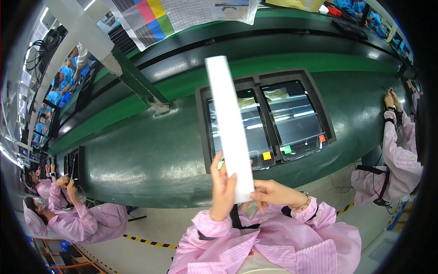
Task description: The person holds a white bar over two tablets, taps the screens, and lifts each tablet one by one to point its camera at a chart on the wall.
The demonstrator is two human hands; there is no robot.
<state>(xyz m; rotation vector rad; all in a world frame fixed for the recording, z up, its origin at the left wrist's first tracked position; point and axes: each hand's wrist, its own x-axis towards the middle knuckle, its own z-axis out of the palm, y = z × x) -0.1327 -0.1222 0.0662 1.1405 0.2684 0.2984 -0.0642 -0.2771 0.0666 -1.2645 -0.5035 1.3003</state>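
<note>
A long, narrow white piece (229, 123), like a flat box or strip, stands tilted up in front of me; I cannot make out its exact kind. My left hand (222, 192) grips its lower left side, thumb on the near face. At the lower right corner my right hand (276, 194) pinches it between thumb and fingers. Behind it on the green bench lies a dark two-slot tray (326, 116). The right slot holds a glossy black tablet-like panel (294, 121) with small green and red stickers. A similar left panel (255, 137), with an orange sticker, is partly hidden by the white piece.
The green bench (132, 155) curves across the view, with a post (137, 75) rising at the back left. A printed colour chart sheet (157, 20) hangs at the top. Co-workers in pink sit at left (86, 223) and right (401, 155). A black tray (74, 166) lies far left.
</note>
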